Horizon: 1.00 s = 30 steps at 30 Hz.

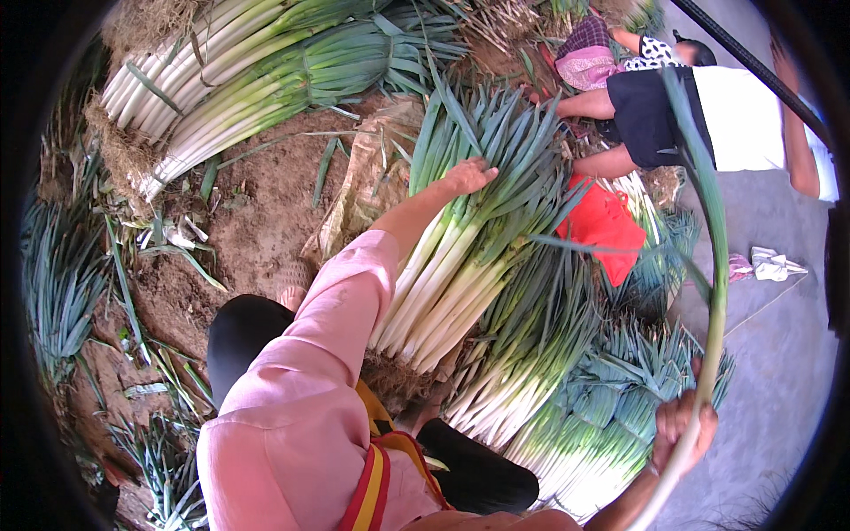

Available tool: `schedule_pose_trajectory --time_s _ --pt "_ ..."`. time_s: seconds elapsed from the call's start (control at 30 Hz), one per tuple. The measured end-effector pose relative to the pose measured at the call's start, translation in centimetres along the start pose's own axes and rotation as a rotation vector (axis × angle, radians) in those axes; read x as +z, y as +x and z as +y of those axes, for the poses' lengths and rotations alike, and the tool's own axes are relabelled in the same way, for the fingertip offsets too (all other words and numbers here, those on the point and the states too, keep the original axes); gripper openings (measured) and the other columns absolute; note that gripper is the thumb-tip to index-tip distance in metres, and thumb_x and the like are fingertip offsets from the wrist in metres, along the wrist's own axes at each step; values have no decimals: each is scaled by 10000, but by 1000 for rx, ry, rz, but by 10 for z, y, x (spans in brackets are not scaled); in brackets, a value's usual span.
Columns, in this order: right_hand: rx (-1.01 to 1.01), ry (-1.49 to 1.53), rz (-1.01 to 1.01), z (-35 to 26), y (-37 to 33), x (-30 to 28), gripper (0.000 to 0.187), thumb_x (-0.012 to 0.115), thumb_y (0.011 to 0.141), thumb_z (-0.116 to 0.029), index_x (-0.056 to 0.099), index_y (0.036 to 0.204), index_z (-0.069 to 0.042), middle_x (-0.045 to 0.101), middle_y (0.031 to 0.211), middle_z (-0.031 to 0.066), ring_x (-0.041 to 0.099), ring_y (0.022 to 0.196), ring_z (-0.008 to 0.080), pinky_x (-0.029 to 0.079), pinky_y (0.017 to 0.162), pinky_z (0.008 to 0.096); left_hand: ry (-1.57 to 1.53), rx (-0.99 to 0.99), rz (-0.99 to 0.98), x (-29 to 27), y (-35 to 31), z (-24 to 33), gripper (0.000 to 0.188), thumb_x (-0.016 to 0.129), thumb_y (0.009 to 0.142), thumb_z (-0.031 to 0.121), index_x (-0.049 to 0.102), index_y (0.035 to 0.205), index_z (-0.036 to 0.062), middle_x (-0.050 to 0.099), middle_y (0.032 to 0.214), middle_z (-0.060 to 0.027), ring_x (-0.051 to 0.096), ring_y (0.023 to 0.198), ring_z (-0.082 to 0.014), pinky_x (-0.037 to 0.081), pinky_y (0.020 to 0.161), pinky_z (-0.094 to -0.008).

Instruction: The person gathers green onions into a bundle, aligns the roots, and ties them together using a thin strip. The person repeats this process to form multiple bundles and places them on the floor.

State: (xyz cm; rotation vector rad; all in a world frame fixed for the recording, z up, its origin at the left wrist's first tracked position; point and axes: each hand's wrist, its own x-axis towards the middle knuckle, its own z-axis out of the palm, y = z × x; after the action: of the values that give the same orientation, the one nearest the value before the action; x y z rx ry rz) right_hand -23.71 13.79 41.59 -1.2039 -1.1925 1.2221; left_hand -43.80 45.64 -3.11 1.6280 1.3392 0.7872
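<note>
My left hand [469, 175], at the end of a pink sleeve, lies on the green leaves of a large heap of long green onions [443, 283], its fingers stretched over them. Their white stalks point down toward my knees, with roots at the ends. At the lower right, my right hand [683, 431] is closed around a single long green onion [714, 327]. That onion stands nearly upright in view, its white end downward and its leaves reaching up past the other people.
Large bundles of green onions [257, 97] lie on the soil at upper left. More bundles [602, 416] sit right of my knees, beside grey concrete [761, 354]. A red bag [602, 226] lies beyond the heap. A person in a white top [739, 119] bends over nearby, with another person behind.
</note>
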Motion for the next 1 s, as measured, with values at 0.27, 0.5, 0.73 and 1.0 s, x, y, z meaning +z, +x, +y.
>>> schedule_pose_trajectory --time_s 0.27,0.5,0.73,1.0 --pt "425 172 35 181 168 76 129 577 801 -92 492 887 -48 463 615 0 450 480 98 384 409 215 -495 172 31 13 27 -13 574 331 939 471 375 1354 77 400 1391 -93 376 1278 -223 244 1077 -357" --pt "369 -313 -91 423 132 126 491 573 859 -222 407 1223 62 561 795 71 514 688 137 435 624 269 -1221 -317 69 -13 -5 -74 221 490 888 192 606 1019 57 652 901 -79 621 815 -193 500 737 -362" --pt "388 -861 -231 454 129 120 631 575 836 -387 389 1259 44 617 890 198 616 818 321 469 694 389 -938 -590 401 -20 -23 -75 386 393 932 311 537 1067 -19 596 967 -146 590 869 -249 519 700 -404" --pt "746 -642 -333 442 158 140 249 580 838 -172 533 835 73 614 629 130 628 475 186 472 398 300 -281 -450 393 15 -56 -53 822 581 806 476 255 1299 -95 485 1143 -346 479 1096 -444 394 920 -435"
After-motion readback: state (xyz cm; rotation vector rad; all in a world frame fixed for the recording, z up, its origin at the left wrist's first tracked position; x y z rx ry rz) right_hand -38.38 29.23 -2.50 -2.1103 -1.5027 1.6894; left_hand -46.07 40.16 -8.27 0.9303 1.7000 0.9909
